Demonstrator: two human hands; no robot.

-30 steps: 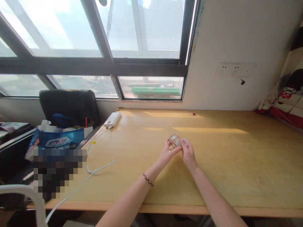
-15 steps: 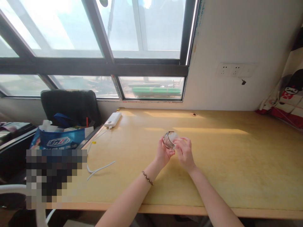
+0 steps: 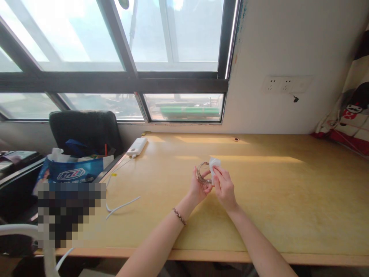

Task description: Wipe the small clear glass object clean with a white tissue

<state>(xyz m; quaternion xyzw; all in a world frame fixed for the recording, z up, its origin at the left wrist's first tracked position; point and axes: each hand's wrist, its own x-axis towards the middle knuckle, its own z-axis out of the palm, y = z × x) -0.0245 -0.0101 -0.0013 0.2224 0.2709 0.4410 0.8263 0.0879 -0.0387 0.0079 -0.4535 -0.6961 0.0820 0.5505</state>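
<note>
My left hand (image 3: pixel 198 186) holds a small glass cup (image 3: pixel 201 177), clear with dark brownish lines, its fingers wrapped around the lower side. The cup is tilted, with its round mouth facing me. In my right hand (image 3: pixel 225 189) a white tissue (image 3: pixel 214 165) is pinched between thumb and fingers. The tissue is right beside the cup's right rim; whether it touches the glass I cannot tell. Both hands are raised over the middle of the wooden table (image 3: pixel 276 200).
A white power bank (image 3: pixel 137 147) lies at the table's far left corner, with a white cable (image 3: pixel 122 202) trailing along the left edge. A blue bag (image 3: pixel 76 167) rests on a black chair (image 3: pixel 85 129) to the left. Wall sockets (image 3: pixel 287 84) are at the back right.
My right hand has drawn the tissue out of the cup's mouth to its right side, where more of it shows. The left hand keeps its grip on the cup.
</note>
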